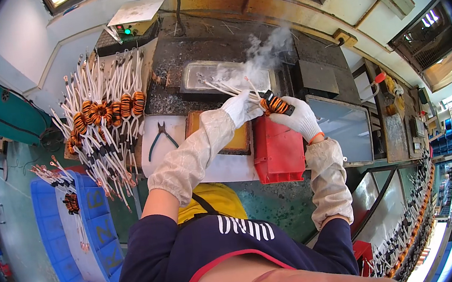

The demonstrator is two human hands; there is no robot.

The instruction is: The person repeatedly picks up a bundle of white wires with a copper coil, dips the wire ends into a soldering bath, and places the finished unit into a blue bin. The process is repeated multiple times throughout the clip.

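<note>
Two hands in white knitted gloves are holding one orange coil (274, 104), which is staying in the air above the front of the worktop (169, 97), between a metal tank and a red box. The left hand (239, 108) is grasping the white wires (221, 88) close to the coil; the right hand (299, 117) is gripping the coil from its other side. This coil is having a ribbed, rounded shape, with thick shiny winding and black pieces around it. Wrinkled beige cloth sleeves (194, 150) are covering the forearms.

The wire ends are pointing over the rectangular metal tank (199, 72); I cannot tell if they are touching it. Its inside is looking silvery, and grey smoke (271, 45) is rising from there. Just below the hands, the smooth plastic red box (277, 149) is standing, its inside being hidden. Beside it, a yellow tray (238, 139) with a brown edge is lying on white sheet, and pliers (162, 139) with dark handles are resting further left.

Many similar coils (101, 114) are lying in a heap, their stiff wires spreading both ways. Lower left, a ribbed blue crate (55, 241) is containing another coil (71, 203) with white wires.
</note>
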